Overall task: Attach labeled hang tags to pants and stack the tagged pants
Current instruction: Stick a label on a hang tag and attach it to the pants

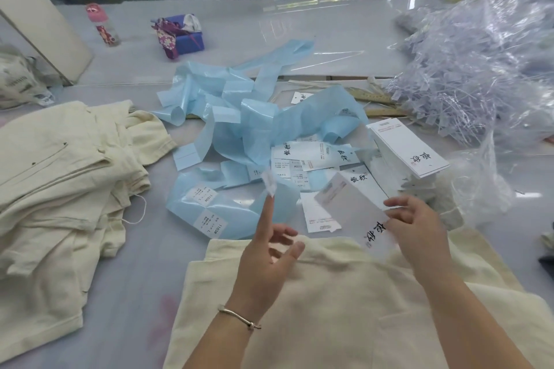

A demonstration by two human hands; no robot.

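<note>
Cream pants (344, 302) lie flat on the table in front of me. Above them my right hand (419, 228) pinches a white hang tag (356, 210) printed with black characters. My left hand (269, 255) is raised beside it, index finger straight, with a small white sticker label (269, 183) stuck to its tip. A stack of folded cream pants (60, 177) sits at the left. Loose hang tags (317, 159) and a neat pile of tags (404, 150) lie beyond my hands.
Blue sticker backing strips (239, 120) sprawl across the middle, some still carrying labels (207, 198). A heap of clear plastic bags and strips (479, 69) fills the right. A pink bottle (103, 24) and a purple box (183, 33) stand at the far side.
</note>
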